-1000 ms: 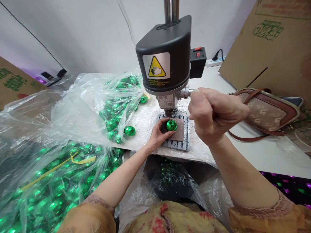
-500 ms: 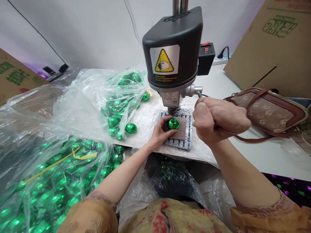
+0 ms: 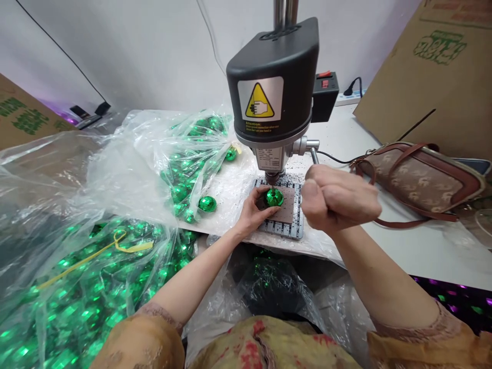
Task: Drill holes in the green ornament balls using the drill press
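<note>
A shiny green faceted ball (image 3: 274, 198) rests on the board over the metal base (image 3: 297, 225) of a small drill press (image 3: 271, 87). My left hand (image 3: 255, 209) grips this ball between thumb and fingers from the left. Directly above it is the drill chuck (image 3: 272, 177), with the thin bit reaching down to the ball's top; whether it has entered cannot be made out. My right hand (image 3: 340, 199) is wrapped round the feed lever (image 3: 314, 154) at the press's right side; the fist hides the lever's lower end.
Clear plastic bags of green balls lie on the table's left (image 3: 184, 169) and below it (image 3: 88, 287). A loose green ball (image 3: 207, 204) sits left of the base. On the right are a brown handbag (image 3: 426, 177) and a cardboard box (image 3: 430, 77). Dark shavings surround the base.
My right fist has moved slightly left and downward, with more of the lever showing above it. My left hand and the ball stay almost in place.
</note>
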`<state>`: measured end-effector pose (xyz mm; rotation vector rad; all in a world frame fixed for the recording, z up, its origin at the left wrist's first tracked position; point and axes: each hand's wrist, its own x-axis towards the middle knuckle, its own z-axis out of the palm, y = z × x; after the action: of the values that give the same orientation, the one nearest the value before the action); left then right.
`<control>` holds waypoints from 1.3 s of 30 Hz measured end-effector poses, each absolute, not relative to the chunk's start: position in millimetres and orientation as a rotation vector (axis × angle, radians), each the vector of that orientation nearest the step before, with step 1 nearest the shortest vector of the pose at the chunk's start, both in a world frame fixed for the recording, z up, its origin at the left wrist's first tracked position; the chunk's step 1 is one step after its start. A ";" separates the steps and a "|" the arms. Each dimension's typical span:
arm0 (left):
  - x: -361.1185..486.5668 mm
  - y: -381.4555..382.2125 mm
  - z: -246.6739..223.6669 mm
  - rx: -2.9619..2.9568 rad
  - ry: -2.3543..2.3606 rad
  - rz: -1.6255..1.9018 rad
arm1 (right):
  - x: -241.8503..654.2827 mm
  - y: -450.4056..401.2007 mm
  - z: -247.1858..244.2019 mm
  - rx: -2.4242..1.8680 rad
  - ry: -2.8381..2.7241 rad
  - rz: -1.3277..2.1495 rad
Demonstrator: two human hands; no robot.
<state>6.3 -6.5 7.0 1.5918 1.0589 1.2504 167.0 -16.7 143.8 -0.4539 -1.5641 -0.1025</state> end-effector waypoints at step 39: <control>-98.1 -16.3 45.3 1.877 1.537 1.005 | 162.9 -9.4 190.1 -0.427 -1.253 0.211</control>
<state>-98.1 -16.3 45.3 1.8775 1.5374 1.0048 162.9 -9.4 190.1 -0.4267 -1.2525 0.2113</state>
